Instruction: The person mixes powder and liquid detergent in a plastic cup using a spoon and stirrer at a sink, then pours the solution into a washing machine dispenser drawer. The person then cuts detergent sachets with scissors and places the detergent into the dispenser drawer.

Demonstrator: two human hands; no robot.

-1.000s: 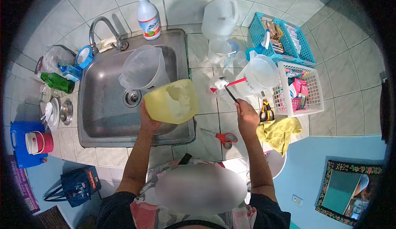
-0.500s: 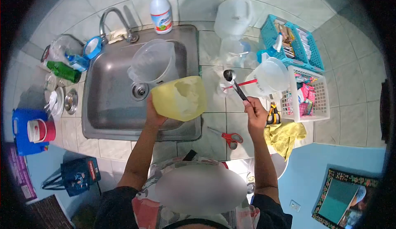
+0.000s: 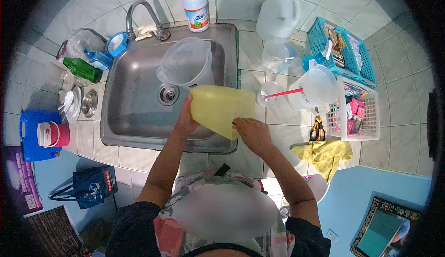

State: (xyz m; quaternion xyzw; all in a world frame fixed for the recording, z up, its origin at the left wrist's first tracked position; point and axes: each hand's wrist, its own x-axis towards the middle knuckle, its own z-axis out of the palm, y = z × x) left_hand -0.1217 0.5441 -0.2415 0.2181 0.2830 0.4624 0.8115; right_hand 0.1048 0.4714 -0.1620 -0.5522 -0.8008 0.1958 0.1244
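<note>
My left hand (image 3: pixel 186 118) is closed around the left side of a yellow translucent plastic container (image 3: pixel 220 111), held tilted over the right front edge of the sink. At the container's right end, my right hand (image 3: pixel 254 135) has its fingers curled. A small dark bit of the black measuring spoon shows at those fingertips; its bowl is hidden by the container. Behind the container, a clear plastic pitcher (image 3: pixel 187 64) stands in the steel sink (image 3: pixel 134 136). To the right are a clear cup (image 3: pixel 269 95) with a red-handled stirrer (image 3: pixel 289 91) and a white translucent pitcher (image 3: pixel 313 88).
A bleach bottle (image 3: pixel 196 9) and the faucet (image 3: pixel 143 11) stand at the back. A large clear jug (image 3: pixel 278 13), blue basket (image 3: pixel 340 50) and white basket (image 3: pixel 357 118) are at the right, near black-and-orange pliers (image 3: pixel 317 129) and a yellow cloth (image 3: pixel 327 154). A green bottle (image 3: pixel 82 69) lies left.
My right hand has moved left and down with the measuring spoon, from beside the pitcher to the container's right end. The container has turned, hiding its inside. The scissors no longer show.
</note>
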